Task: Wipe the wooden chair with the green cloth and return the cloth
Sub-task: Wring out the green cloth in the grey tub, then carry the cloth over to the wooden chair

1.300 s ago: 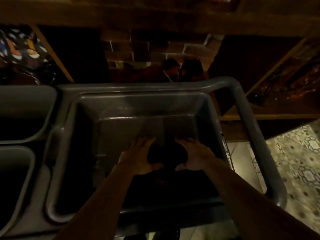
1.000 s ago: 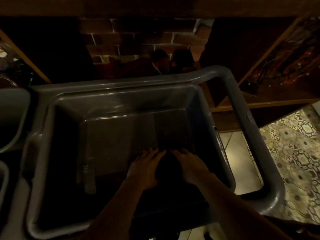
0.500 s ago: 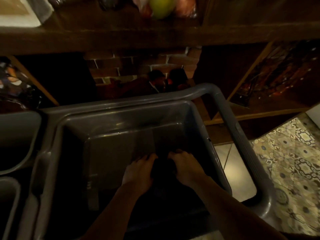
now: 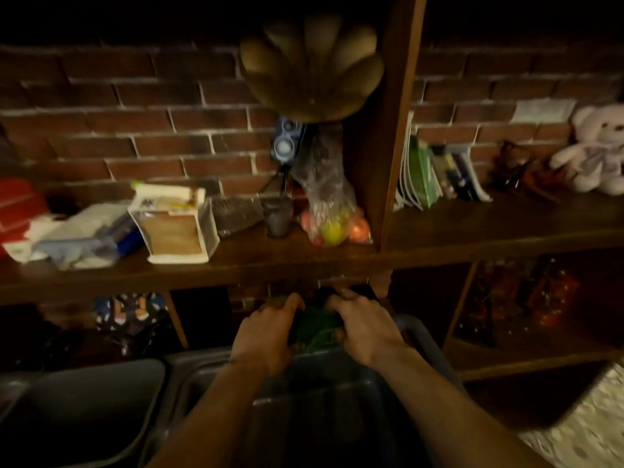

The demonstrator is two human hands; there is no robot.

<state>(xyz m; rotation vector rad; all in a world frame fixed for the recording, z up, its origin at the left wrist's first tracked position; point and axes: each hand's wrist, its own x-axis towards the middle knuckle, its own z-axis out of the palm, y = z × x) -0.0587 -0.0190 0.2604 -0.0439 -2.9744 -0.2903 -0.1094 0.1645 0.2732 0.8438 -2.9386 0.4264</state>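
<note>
Both hands, left point(image 4: 266, 336) and right point(image 4: 366, 327), clench a crumpled green cloth point(image 4: 315, 327) between them, above the smooth grey plastic tub point(image 4: 341, 410).

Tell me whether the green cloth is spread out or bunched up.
Bunched up: the green cloth sits crumpled between the left hand and right hand, both gripping it.

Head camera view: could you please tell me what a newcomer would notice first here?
Probably the two hands, left hand and right hand, gripping a green cloth above the grey tub. Behind them, a brick wall backs a cluttered wooden shelf, with a pale teddy bear at far right.
</note>
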